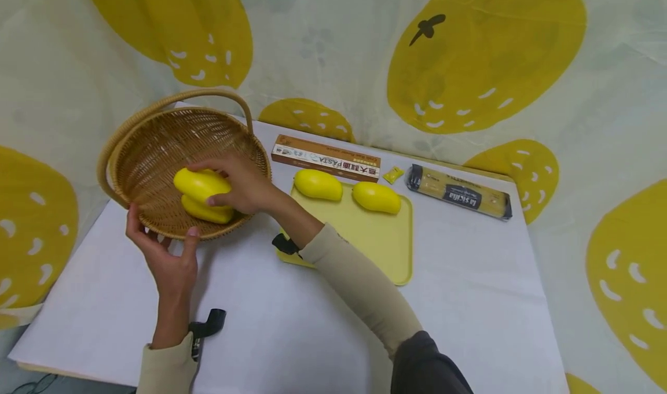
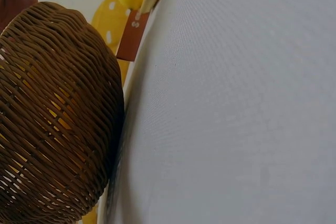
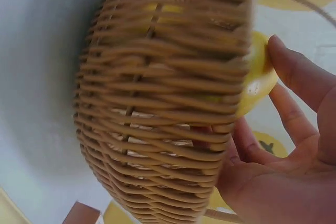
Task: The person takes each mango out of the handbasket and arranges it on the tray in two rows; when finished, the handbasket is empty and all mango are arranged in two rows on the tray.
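Observation:
A woven wicker basket (image 1: 156, 151) with a tall hoop handle leans toward the viewer at the table's left. My left hand (image 1: 172, 264) grips its near rim, thumb over the edge. Reaching in from the right, my right hand (image 1: 242, 183) holds a yellow mango (image 1: 198, 183) between thumb and fingers. Beneath it in the basket lies a second mango (image 1: 205, 210). The right wrist view shows the held mango (image 3: 257, 85) just past the basket's rim, partly hidden by the weave. Two more mangoes, the left one (image 1: 318, 184) and the right one (image 1: 376, 197), lie on a pale yellow tray (image 1: 365, 243).
Behind the tray stands a brown and white pasta box (image 1: 325, 158). A small yellow wrapped sweet (image 1: 393, 175) lies beside it, then a pasta packet (image 1: 458, 191) farther right. A fruit-patterned cloth (image 1: 339, 47) hangs behind the white table (image 1: 469, 290).

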`<state>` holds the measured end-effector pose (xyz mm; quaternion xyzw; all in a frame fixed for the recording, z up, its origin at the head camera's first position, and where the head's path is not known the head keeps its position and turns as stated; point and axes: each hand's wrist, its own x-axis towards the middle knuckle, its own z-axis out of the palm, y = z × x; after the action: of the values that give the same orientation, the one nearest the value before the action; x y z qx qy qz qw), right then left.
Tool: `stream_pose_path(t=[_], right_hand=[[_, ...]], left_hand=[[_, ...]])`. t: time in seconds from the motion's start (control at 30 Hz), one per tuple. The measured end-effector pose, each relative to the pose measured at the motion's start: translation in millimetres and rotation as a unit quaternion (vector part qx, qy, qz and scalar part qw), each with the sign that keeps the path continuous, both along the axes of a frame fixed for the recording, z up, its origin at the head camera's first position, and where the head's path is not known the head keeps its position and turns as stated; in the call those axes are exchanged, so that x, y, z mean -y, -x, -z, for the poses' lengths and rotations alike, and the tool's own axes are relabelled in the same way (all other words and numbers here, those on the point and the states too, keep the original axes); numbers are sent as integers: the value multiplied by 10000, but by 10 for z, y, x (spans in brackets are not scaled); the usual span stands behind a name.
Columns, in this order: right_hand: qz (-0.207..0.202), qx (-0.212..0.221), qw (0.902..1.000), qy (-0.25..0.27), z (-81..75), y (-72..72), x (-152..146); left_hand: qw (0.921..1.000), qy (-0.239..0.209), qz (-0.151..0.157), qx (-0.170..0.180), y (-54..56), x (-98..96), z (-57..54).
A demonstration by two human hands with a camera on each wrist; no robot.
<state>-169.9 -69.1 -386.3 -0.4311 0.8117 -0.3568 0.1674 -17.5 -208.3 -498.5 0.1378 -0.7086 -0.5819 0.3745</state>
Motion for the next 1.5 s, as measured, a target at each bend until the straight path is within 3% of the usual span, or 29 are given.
stream_pose_path(t=[0.2, 0.47, 0.67, 1.03, 1.5], right_hand=[[116, 132, 9993, 339, -68, -155, -112], [153, 620, 9936, 935, -143, -314, -340], [501, 822, 9875, 1245, -183, -401, -566], [846, 919, 9792, 1597, -138, -405, -947], [1489, 1201, 9674, 1659, -18, -388, -1423]], left_hand=[[10000, 4, -24, 54, -16, -13, -43], [10000, -42, 12, 1, -6, -33, -57], [10000, -16, 6, -10, -4, -43, -83], [10000, -59, -10, 15, -4, -45, -73], [9999, -100, 60, -64, -17, -57, -111]])
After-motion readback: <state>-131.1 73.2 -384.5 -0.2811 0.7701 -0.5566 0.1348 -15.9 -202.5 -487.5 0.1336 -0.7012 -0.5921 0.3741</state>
